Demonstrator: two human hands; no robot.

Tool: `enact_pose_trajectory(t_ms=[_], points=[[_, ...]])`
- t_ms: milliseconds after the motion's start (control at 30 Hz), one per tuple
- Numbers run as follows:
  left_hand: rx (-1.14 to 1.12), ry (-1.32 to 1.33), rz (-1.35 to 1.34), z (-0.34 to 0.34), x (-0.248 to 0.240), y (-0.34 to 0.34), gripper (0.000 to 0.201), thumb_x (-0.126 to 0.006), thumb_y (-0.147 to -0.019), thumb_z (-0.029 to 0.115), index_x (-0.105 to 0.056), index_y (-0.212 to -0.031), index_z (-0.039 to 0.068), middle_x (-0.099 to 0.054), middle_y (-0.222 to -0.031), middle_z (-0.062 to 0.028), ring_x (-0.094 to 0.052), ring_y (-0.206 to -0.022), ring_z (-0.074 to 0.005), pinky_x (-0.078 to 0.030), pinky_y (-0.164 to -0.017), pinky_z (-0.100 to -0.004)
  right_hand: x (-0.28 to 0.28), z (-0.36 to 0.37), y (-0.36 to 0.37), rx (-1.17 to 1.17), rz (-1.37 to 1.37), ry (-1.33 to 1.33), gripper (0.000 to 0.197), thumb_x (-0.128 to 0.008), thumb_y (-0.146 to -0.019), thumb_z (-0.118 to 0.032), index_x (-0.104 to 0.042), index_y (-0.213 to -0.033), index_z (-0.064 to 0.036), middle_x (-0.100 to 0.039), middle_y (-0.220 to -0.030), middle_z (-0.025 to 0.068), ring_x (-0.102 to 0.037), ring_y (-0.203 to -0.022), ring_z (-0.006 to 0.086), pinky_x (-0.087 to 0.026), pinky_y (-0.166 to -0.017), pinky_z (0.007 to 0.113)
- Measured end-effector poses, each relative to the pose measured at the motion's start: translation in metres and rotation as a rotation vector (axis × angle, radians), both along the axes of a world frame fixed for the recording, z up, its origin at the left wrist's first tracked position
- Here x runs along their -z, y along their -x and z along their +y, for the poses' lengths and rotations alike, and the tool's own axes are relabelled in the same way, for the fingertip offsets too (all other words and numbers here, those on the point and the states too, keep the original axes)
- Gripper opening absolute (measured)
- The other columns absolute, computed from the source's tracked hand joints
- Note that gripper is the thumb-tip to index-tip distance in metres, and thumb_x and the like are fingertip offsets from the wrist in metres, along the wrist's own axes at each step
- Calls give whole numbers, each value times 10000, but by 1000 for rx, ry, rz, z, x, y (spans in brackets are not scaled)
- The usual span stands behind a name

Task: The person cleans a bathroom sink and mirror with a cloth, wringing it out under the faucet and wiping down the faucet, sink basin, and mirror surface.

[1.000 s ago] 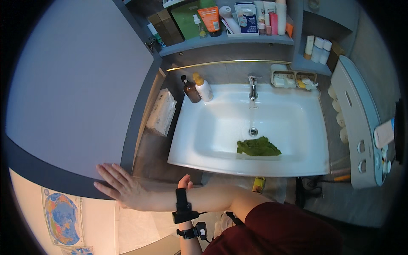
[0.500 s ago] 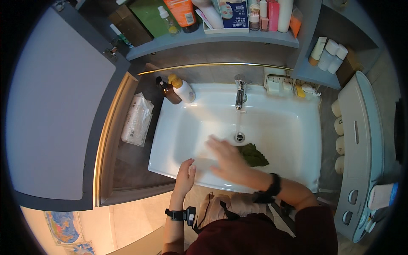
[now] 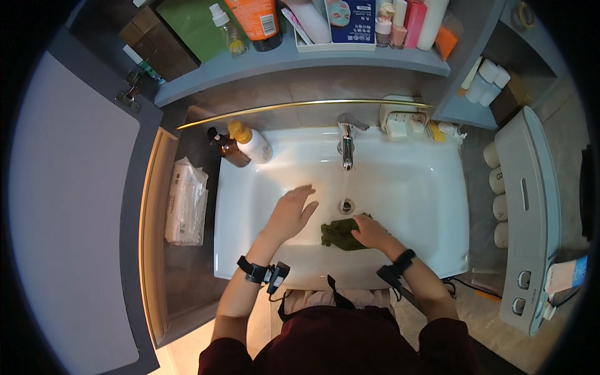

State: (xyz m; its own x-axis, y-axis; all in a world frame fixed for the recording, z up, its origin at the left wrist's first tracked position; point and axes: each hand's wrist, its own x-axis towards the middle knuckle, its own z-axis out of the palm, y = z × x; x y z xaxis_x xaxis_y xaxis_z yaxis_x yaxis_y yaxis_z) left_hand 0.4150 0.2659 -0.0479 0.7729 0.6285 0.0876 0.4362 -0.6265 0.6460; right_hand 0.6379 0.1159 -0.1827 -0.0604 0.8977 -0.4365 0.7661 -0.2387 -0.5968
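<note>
A dark green cloth (image 3: 340, 235) lies bunched and wet-looking in the white sink basin (image 3: 431, 206), just on the near side of the drain (image 3: 346, 206). My right hand (image 3: 373, 235) has its fingers and thumb on the cloth's right end, closed on it. Over the basin, to the left of the cloth, my left hand (image 3: 292, 212) hovers with nothing in it, thumb held apart from the fingers. From the chrome faucet (image 3: 347, 147) a thin stream of water falls toward the drain.
A brown pump bottle (image 3: 230, 150) and a white bottle with yellow pump (image 3: 253, 145) stand at the back left corner. Left of the sink lies a plastic-wrapped pack (image 3: 187, 203). Soap holders (image 3: 403, 125) sit at the back right. A shelf (image 3: 300, 65) with toiletries hangs above.
My right hand has gone from left of the cloth onto its right end, and the cloth is now bunched. My left hand has moved forward over the basin. The view has shifted slightly.
</note>
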Motion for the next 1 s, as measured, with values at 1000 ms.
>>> enact_pose_trajectory(t_ms=[1000], points=[[270,-792,158,63,18,-147,603,-570,-890,208,-337,-1431,77,-328,-1477,-92,-298,-1364,-260,-266,-1112,-407,112,45,23,-163,-553,109,459,-460,-949,-175,-350,-1371,-35,-206,-1478,175,-310,-1311,338,-427,-929,447]])
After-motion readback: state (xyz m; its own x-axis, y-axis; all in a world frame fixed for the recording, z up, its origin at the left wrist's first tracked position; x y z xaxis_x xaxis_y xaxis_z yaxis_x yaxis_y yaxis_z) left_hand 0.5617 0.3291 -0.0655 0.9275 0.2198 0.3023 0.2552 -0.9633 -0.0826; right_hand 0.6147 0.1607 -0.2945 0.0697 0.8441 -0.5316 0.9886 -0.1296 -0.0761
